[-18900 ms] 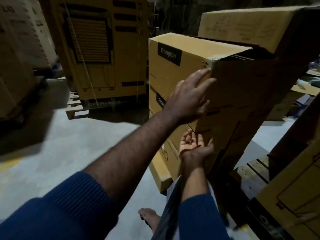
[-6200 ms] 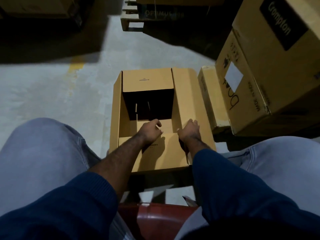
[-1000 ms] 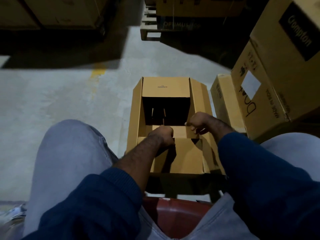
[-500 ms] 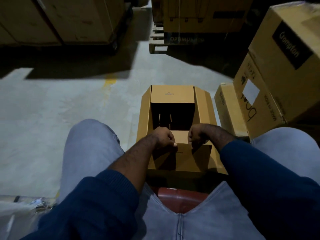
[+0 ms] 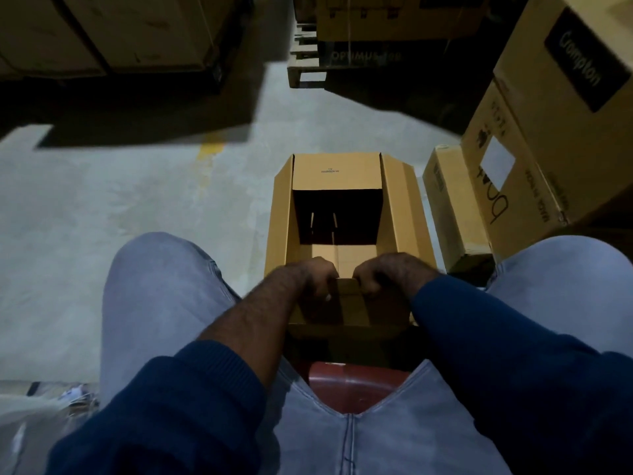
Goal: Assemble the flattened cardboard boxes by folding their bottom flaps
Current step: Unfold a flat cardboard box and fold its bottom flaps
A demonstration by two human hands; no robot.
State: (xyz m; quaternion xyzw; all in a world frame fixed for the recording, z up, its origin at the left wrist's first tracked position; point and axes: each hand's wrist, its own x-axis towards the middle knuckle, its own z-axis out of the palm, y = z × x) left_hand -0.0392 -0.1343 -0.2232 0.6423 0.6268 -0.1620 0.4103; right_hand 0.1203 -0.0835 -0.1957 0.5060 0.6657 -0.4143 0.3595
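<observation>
One open tan box (image 5: 399, 207), near flap (image 5: 349, 303) gripped by left hand (image 5: 308, 275), right hand (image 5: 390, 274)

Left hand (image 5: 310, 277): a second ago your fist pressed down on the near flap (image 5: 349, 303); now its fingers curl over that flap's top edge.
Right hand (image 5: 387, 274): it has left the right-hand flap (image 5: 399, 207) of the cardboard box (image 5: 337, 178) and grips the same edge, just beside your left.
Near flap: six seconds ago it lay flat towards you; now you hold it raised, steeper.
</observation>
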